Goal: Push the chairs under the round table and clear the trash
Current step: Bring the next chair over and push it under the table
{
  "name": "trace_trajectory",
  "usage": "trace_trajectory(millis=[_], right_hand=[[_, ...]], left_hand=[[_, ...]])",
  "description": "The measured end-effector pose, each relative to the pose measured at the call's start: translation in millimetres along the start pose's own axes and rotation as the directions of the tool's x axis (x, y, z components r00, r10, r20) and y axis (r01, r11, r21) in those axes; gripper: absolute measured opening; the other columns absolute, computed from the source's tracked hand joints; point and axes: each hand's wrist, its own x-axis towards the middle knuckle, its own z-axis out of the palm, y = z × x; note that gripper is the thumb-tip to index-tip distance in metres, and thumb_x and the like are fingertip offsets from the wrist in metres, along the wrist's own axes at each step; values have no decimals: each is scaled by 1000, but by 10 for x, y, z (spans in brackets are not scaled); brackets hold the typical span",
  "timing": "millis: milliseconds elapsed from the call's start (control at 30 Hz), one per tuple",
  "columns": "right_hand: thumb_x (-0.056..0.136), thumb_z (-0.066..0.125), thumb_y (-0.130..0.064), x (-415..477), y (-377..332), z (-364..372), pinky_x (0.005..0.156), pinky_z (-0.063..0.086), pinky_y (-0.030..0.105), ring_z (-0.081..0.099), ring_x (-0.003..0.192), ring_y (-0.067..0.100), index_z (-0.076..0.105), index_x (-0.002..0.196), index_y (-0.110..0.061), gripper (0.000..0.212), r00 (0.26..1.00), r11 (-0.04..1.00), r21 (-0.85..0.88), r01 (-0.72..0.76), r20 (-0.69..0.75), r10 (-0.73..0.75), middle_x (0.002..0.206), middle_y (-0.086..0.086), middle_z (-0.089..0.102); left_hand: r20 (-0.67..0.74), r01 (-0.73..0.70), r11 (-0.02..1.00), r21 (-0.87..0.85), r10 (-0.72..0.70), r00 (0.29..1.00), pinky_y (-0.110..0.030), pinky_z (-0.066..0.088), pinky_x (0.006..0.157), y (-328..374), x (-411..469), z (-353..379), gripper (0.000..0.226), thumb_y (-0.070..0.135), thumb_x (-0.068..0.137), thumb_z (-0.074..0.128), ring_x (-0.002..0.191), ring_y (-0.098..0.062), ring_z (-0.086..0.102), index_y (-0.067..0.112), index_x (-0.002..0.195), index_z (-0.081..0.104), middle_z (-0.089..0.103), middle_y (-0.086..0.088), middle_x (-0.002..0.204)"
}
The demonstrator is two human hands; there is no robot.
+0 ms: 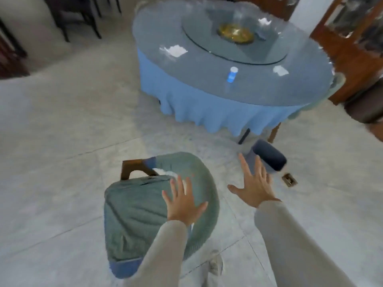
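Note:
A chair [136, 212] with a grey-green padded cover and a brown wooden arm stands on the floor right below me, well apart from the round table [207, 100]. The table has a blue skirt, a glass top and a glass turntable. My left hand [182, 201] hovers over the chair's curved back with fingers spread; whether it touches is unclear. My right hand [255, 183] is held open in the air to the right of the chair. On the table lie white paper scraps [176, 51], another scrap [280, 70] and a blue-and-white cup [232, 74].
A small bin [267, 158] with a dark liner stands on the floor by the table's near edge. A second green chair [323, 96] sits at the table's right side. Dark chairs [83, 15] stand at the back left, a wooden cabinet [352, 44] at the right. A small brown object [289, 179] lies on the tiles.

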Motion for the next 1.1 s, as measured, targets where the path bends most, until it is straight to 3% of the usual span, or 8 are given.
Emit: trace_trajectory(millis=[133, 233, 433, 533, 667, 833, 967, 1100], right_hand=[[85, 74, -31, 742, -502, 351, 121, 20, 53, -4, 153, 38, -16, 155, -44, 115, 903, 917, -47, 396, 201, -379, 164, 14, -19], [78, 68, 6, 1153, -734, 556, 121, 21, 54, -11, 153, 32, -12, 157, -43, 122, 730, 751, -126, 649, 383, -567, 163, 11, -26], [88, 53, -7, 1705, -1050, 766, 116, -4, 70, -7, 155, 24, 4, 159, -41, 93, 330, 409, -137, 902, 830, -449, 168, 8, 0], [88, 46, -20, 1945, -1095, 817, 114, -16, 69, -2, 155, 21, 16, 158, -40, 79, 275, 304, -147, 941, 857, -435, 167, 6, 12], [95, 42, -16, 1950, -1201, 760, 107, -19, 76, -6, 154, 31, 24, 157, -39, 69, 213, 72, -200, 977, 935, -283, 167, 7, 16], [84, 74, -27, 2187, -1195, 833, 108, -20, 70, -4, 155, 32, 36, 152, -36, 79, 177, -277, -319, 906, 882, -438, 165, 16, 14], [83, 73, -33, 2352, -1070, 957, 117, -16, 56, 20, 149, 29, 52, 141, -31, 62, 36, -304, -301, 904, 762, -647, 153, 10, 41], [83, 71, -30, 2319, -1039, 950, 121, -10, 52, 27, 145, 29, 61, 134, -29, 52, 103, -204, -314, 927, 738, -667, 145, 4, 50]], left_hand=[[79, 261, 925, -277, -248, 965, -67, 0, 120, 113, 122, 473, 119, 80, 83, 50, 154, -34, -21, 21, 160, -18, -27, -5, 167], [208, 436, 701, -565, -390, 897, -61, 8, 124, 416, 252, 841, 135, 79, 70, 67, 157, -29, -12, 21, 161, -14, -19, -1, 169], [324, 640, 456, -618, -594, 736, -68, 12, 118, 1064, 707, 1174, 107, 67, 81, 63, 154, -25, 18, 24, 161, 8, 20, 10, 167], [293, 667, 427, -610, -660, 691, -69, 23, 113, 1055, 883, 1162, 83, 41, 89, 60, 139, -25, 44, 30, 159, 17, 46, 9, 152], [293, 658, 430, -618, -651, 700, -67, 24, 115, 1055, 924, 1110, 92, 16, 80, 55, 134, -25, 47, 30, 160, 12, 49, 9, 147], [270, 648, 478, -593, -640, 719, -66, 30, 113, 1054, 926, 1115, 96, 13, 78, 56, 133, -24, 48, 27, 161, 10, 47, 10, 148], [246, 620, 541, -568, -607, 755, -57, 42, 109, 1028, 926, 1098, 97, 10, 79, 57, 131, -28, 50, 21, 162, 8, 45, 4, 151], [231, 582, 664, -469, -544, 807, -45, 54, 95, 982, 889, 986, 92, 9, 82, 60, 117, -35, 59, 15, 161, 13, 56, -7, 139]])
